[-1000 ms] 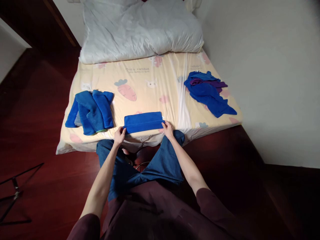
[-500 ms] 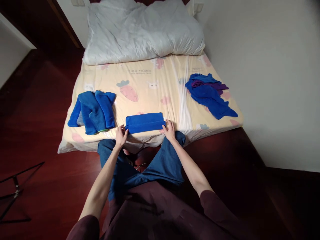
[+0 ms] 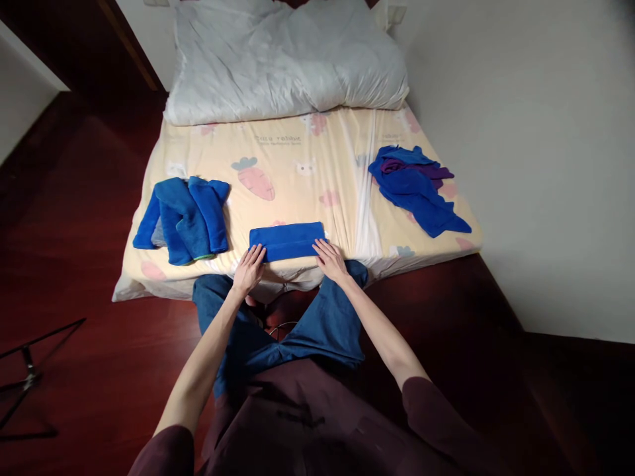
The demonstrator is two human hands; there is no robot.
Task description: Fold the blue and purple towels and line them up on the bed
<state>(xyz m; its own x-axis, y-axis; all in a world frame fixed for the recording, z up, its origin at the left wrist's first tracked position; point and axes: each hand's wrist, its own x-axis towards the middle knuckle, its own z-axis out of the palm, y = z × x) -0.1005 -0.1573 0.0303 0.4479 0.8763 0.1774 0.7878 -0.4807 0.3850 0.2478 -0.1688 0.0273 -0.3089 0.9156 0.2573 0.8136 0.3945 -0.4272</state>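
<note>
A blue cloth, folded into a long rectangle, lies flat near the front edge of the bed. My left hand rests palm down on its near left corner, fingers stretched out. On the near right corner lies my right hand, also flat with its fingers extended. Neither hand grips the cloth. To the left sits a heap of blue and teal cloths, with a bit of grey showing under it. A crumpled pile of blue and purple cloths is on the right side of the bed.
A bunched white quilt covers the far end of the bed. A wall runs along the right. On the floor at the lower left stands a thin black metal frame. My knees touch the bed's front edge.
Both hands have let go of the cloth's side corners and moved inward onto its near edge, fingers now spread flat. The cloth has stayed nearly in place.
</note>
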